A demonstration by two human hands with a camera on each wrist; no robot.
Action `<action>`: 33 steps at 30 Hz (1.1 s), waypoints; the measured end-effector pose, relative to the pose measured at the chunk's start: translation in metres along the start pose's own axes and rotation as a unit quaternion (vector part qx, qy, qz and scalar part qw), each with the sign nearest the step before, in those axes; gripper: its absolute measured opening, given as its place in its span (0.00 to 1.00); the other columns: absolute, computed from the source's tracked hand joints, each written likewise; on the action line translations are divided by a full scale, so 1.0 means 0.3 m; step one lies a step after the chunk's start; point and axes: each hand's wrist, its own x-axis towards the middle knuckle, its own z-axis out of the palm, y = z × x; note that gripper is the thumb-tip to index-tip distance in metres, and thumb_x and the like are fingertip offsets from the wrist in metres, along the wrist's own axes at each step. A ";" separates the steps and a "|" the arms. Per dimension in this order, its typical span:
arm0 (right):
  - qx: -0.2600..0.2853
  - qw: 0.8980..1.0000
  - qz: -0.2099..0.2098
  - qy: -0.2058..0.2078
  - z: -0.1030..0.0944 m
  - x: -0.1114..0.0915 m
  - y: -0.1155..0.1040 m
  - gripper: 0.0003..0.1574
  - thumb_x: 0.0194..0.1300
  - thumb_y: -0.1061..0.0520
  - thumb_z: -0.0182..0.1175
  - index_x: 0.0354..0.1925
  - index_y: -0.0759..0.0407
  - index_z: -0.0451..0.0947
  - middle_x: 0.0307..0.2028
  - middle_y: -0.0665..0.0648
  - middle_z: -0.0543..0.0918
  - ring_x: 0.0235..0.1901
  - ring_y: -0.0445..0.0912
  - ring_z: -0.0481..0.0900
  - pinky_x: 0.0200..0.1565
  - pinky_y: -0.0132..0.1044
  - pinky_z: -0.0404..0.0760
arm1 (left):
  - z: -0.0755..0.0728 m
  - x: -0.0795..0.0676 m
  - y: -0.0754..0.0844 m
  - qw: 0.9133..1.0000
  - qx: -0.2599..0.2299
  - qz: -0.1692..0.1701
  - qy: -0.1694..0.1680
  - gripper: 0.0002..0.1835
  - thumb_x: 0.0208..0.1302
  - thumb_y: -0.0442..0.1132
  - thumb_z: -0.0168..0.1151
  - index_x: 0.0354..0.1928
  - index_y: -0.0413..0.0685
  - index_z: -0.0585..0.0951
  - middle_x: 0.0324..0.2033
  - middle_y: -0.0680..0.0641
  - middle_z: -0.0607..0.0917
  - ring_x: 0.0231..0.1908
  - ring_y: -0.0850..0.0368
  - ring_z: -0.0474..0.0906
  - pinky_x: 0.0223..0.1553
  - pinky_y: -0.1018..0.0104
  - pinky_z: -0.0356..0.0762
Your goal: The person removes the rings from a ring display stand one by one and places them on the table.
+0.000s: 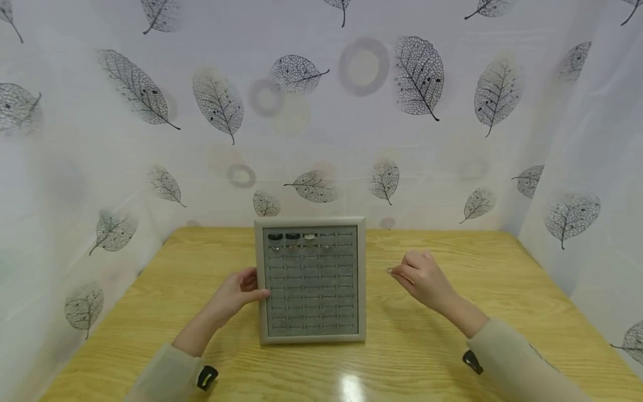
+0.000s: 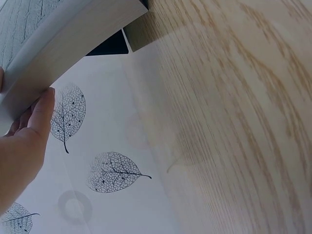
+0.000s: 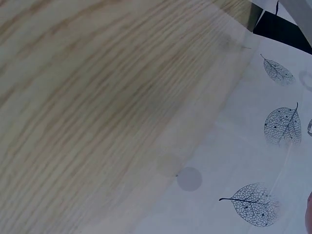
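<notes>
1. Holding this one upright by its edge: my left hand (image 1: pixel 236 293) has the rectangular silver-framed display board with a grey slotted panel (image 1: pixel 312 290) by its left side, thumb over the front rim, the other fingers round at the side and back. So yeah, those fingers are pinching the frame. My guess is that's to stop it skidding or tipping, and the thumb mostly keeps off the slots.

2. My right hand (image 1: pixel 424 279) is out past the right side of the board, fingertips pressed together on a tiny thin metal-looking ring (image 1: pixel 389 270). It's right at the tips, probably so most of the band sticks out free. Not touching the board. Too small to tell the finish, sorry.

3. The board stands on the yellow wood-grain counter (image 1: pixel 211 245), face toward me, which I'd say is so every slot is in sight and in reach.

4. Top row, from the left: two chunky black bands (image 1: pixel 283 237), then a pale shiny band (image 1: pixel 309 237). Small glinting bits sit in the row below. Looks like filling from the top-left, which seems tidy.
</notes>
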 end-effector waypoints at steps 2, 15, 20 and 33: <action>0.001 1.000 0.010 -0.019 0.005 -0.017 0.009 0.25 0.67 0.47 0.45 0.21 0.58 0.78 0.18 0.48 0.64 0.18 0.41 0.57 0.25 0.33 0.52 | 0.001 0.000 0.000 1.000 0.001 0.000 0.000 0.34 0.54 0.37 0.63 0.59 0.29 0.61 0.52 0.34 0.70 0.53 0.43 0.67 0.50 0.57 0.69; 0.032 0.993 0.034 -0.109 0.041 -0.076 0.035 0.14 0.58 0.51 0.59 0.20 0.56 0.78 0.18 0.46 0.64 0.18 0.38 0.59 0.25 0.31 0.50 | -0.003 0.003 -0.005 1.000 0.000 0.002 0.000 0.33 0.54 0.37 0.63 0.58 0.29 0.61 0.53 0.33 0.70 0.53 0.42 0.67 0.50 0.58 0.69; 0.045 0.988 0.034 -0.145 0.060 -0.100 0.035 0.14 0.31 0.66 0.73 0.19 0.56 0.78 0.19 0.47 0.67 0.19 0.39 0.67 0.22 0.30 0.57 | -0.002 0.002 -0.006 1.000 -0.001 0.004 -0.002 0.33 0.54 0.37 0.63 0.58 0.29 0.61 0.52 0.34 0.70 0.53 0.43 0.67 0.49 0.58 0.69; 0.056 0.970 0.041 -0.233 0.090 -0.123 0.031 0.08 0.38 0.62 0.71 0.18 0.53 0.80 0.19 0.43 0.68 0.19 0.36 0.68 0.20 0.27 0.63 | -0.004 0.003 -0.009 1.000 -0.014 0.008 -0.008 0.32 0.54 0.36 0.63 0.58 0.28 0.62 0.52 0.34 0.70 0.52 0.43 0.68 0.49 0.60 0.70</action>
